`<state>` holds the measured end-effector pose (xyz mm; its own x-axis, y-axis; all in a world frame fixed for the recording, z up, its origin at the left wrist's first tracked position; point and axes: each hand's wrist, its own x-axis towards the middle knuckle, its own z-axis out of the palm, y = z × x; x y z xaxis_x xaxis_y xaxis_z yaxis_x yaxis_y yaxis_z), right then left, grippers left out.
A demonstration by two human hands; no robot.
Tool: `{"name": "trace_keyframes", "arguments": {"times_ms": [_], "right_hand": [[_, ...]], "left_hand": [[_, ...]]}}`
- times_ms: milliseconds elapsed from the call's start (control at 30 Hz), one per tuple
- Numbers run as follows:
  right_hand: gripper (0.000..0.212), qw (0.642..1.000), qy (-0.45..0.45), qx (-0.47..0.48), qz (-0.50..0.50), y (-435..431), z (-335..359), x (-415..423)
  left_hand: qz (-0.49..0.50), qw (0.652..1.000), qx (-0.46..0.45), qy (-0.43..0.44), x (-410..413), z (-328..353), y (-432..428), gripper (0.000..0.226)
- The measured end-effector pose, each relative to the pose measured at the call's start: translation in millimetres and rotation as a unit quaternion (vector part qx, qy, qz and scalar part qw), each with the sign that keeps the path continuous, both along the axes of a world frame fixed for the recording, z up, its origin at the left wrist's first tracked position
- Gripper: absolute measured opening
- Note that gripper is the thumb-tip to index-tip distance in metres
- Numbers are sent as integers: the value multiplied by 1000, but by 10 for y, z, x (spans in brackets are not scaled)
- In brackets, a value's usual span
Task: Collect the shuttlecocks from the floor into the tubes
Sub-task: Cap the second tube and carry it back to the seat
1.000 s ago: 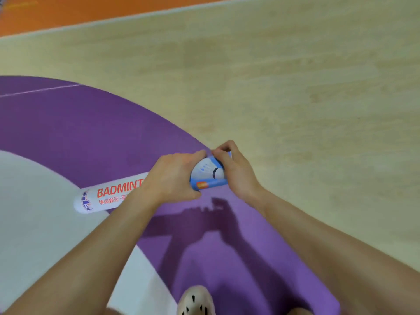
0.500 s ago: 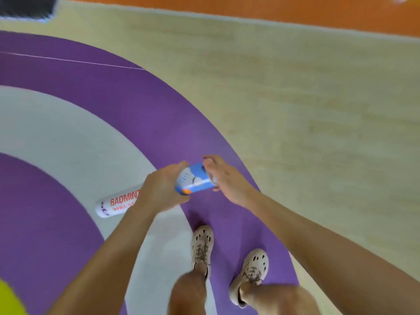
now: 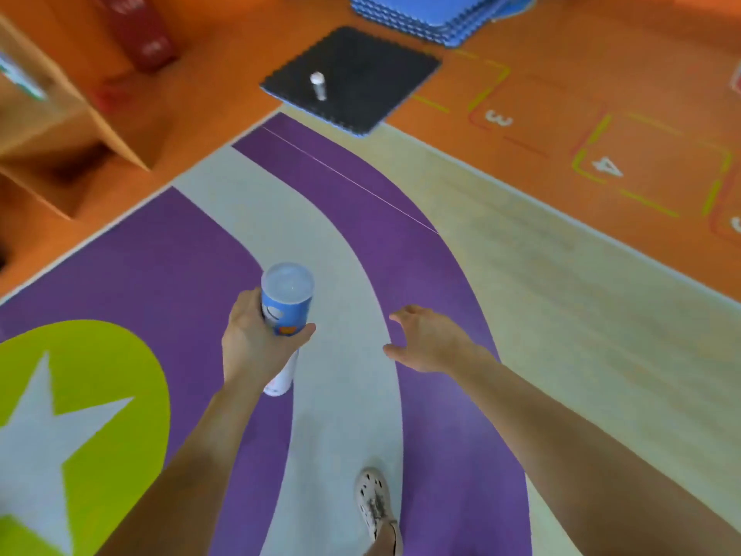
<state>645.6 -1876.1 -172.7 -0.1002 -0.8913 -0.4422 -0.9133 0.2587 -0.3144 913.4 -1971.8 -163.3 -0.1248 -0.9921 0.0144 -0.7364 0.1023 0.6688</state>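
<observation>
Both hands reach forward at about the same height, forearms running up from the bottom edge of the view. The left hand point(image 3: 256, 349) grips the tube point(image 3: 286, 313) around its blue upper part, with the thumb across the near side and the fingers wrapped behind. The tube stands nearly upright, leaning slightly, with its clear lid point(image 3: 288, 279) on top and its white lower end showing below the palm. The right hand point(image 3: 431, 343) holds nothing. Its palm is turned down and inward and its fingers are loosely spread and gently bent, well apart from the tube.

Below the hands, one pale perforated shoe point(image 3: 373, 497) stands on a grey band point(image 3: 345, 415) of the floor. A purple band point(image 3: 445, 435) curves away beside it on the right, and another lies to the left. Further left is a green circle point(image 3: 128, 375) with a grey star point(image 3: 36, 435) inside.

Beyond the purple curve lies wood-pattern flooring point(image 3: 541, 294), then orange flooring point(image 3: 641, 54) marked with hopscotch squares point(image 3: 605, 166) numbered 3 and 4.

At the far end a black mat point(image 3: 373, 62) lies across the edge of the orange area. A second tube point(image 3: 318, 87), small and pale, stands upright on it. Stacked blue mats point(image 3: 425, 14) sit behind, and a wooden shelf unit point(image 3: 60, 114) fills the upper left. The picture is somewhat blurred there.
</observation>
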Motion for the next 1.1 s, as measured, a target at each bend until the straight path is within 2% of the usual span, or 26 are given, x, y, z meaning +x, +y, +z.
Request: {"name": "trace_keyframes", "arguments": {"times_ms": [100, 233, 333, 600, 767, 967, 1100], "right_hand": [[75, 999, 2, -8, 37, -418, 243, 356], [76, 997, 5, -23, 71, -1046, 546, 731], [75, 995, 10, -32, 98, -1558, 680, 933], [80, 984, 17, -31, 177, -3292, 623, 1310], [79, 977, -8, -21, 213, -4614, 612, 1592], [78, 959, -13, -23, 282, -6115, 789, 2215], [78, 947, -9, -26, 321, -7100, 770, 2753]], "left_hand": [[57, 998, -11, 0, 427, 287, -286, 75], [67, 998, 18, -5, 872, 590, -756, 83], [81, 997, 6, -1, 1082, 762, -1120, 89], [151, 988, 14, 3, 1621, 676, -2291, 101], [191, 981, 16, 16, 1881, 726, -3325, 98], [279, 960, -25, 27, 2340, 841, -4424, 88], [316, 947, -57, 35, 2764, 762, -5192, 91]]}}
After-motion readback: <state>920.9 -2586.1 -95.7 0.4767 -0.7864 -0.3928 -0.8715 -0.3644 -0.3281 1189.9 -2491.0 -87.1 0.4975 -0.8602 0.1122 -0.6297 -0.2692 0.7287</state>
